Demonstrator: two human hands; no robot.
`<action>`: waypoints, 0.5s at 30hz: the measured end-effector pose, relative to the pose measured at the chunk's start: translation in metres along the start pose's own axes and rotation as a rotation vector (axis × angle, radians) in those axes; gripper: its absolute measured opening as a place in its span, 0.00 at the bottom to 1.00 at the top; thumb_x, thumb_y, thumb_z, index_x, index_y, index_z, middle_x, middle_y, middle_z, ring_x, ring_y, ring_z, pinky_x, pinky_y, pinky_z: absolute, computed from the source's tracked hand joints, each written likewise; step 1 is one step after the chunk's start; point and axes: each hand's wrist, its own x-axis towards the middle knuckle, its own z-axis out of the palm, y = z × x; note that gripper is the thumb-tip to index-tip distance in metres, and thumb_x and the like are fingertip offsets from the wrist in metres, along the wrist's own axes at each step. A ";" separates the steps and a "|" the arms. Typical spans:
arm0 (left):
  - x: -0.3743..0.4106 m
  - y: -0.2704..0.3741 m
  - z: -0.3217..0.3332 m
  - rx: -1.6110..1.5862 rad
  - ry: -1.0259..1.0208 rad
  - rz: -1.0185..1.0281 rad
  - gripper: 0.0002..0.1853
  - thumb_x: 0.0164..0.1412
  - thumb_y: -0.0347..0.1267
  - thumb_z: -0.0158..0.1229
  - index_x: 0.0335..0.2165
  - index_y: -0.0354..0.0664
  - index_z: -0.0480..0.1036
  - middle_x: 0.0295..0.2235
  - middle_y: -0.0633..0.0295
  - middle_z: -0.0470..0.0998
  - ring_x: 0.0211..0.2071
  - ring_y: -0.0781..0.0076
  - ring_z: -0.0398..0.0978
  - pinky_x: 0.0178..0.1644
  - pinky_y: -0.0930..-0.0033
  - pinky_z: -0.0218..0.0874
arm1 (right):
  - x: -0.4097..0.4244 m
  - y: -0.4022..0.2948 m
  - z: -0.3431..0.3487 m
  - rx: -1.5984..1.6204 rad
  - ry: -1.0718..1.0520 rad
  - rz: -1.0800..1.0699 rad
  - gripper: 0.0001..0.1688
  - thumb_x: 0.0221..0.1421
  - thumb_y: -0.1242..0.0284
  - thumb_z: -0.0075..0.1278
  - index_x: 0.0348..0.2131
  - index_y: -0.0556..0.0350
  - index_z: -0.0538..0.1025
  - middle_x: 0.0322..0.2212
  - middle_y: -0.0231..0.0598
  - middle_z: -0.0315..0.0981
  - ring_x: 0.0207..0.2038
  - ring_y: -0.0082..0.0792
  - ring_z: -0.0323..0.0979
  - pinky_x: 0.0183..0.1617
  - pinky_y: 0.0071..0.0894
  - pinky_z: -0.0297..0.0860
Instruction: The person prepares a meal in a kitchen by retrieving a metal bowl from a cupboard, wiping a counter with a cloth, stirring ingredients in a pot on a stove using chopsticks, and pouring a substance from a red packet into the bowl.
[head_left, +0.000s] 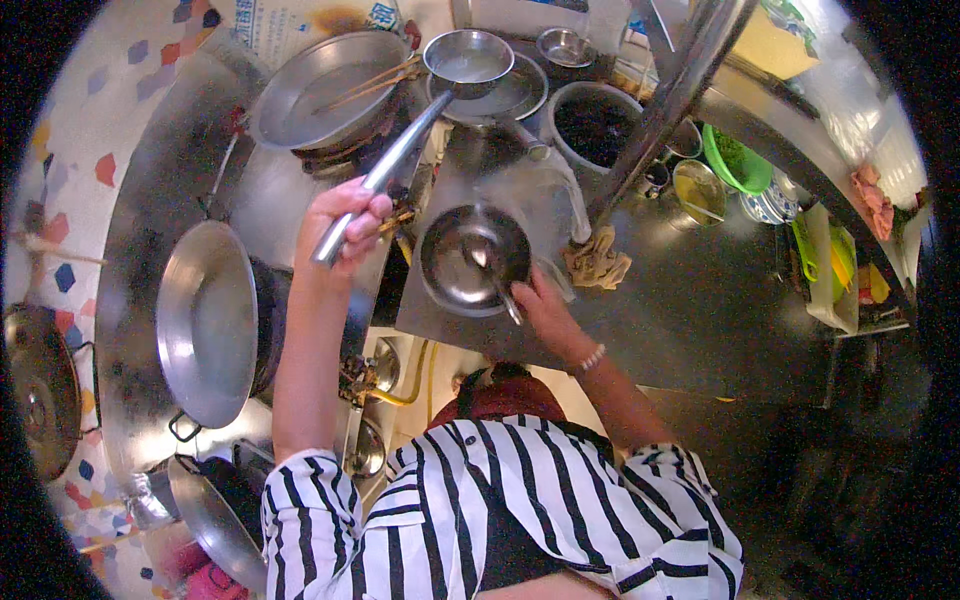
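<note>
My left hand (354, 221) is closed around a metal tube-shaped handle (405, 150). Its upper end reaches a steel bowl-shaped vessel (469, 56), which is over a round metal pan (525, 94); whether the two are joined cannot be told. With my right hand (541, 304) I grip the right edge of a steel bowl (457, 255) above the metal counter. A metal spoon or ladle (508, 298) lies in the bowl, its handle sticking out by my right fingers. Beyond my right hand is a crumpled tan cloth (598, 257).
Wide metal pans stand at the upper left (330, 90) and left (210, 322), the upper one with wooden chopsticks (375, 82). A pot with dark contents (596, 124) is behind the cloth. A metal post (660, 120) slants over the counter beside a green bowl (739, 161).
</note>
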 end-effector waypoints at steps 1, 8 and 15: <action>-0.019 0.000 0.011 0.004 0.038 0.020 0.10 0.53 0.25 0.46 0.33 0.29 0.58 0.20 0.57 0.67 0.09 0.81 0.64 0.07 0.83 0.57 | 0.020 0.008 0.005 -0.038 0.032 -0.071 0.31 0.55 0.67 0.39 0.56 0.58 0.54 0.41 0.39 0.64 0.40 0.31 0.63 0.45 0.30 0.62; -0.122 -0.020 0.041 0.170 0.276 0.131 0.21 0.48 0.23 0.51 0.41 0.22 0.59 0.20 0.53 0.69 0.08 0.80 0.64 0.07 0.83 0.55 | 0.104 0.012 0.027 -0.009 0.169 -0.126 0.33 0.51 0.69 0.42 0.55 0.55 0.53 0.28 0.38 0.66 0.28 0.32 0.64 0.34 0.32 0.65; -0.172 -0.044 0.064 0.482 0.622 0.120 0.35 0.40 0.25 0.58 0.49 0.26 0.59 0.17 0.58 0.70 0.06 0.82 0.61 0.06 0.84 0.49 | 0.127 0.015 0.046 0.055 0.179 -0.106 0.32 0.52 0.72 0.41 0.56 0.52 0.52 0.25 0.26 0.60 0.26 0.19 0.58 0.27 0.20 0.59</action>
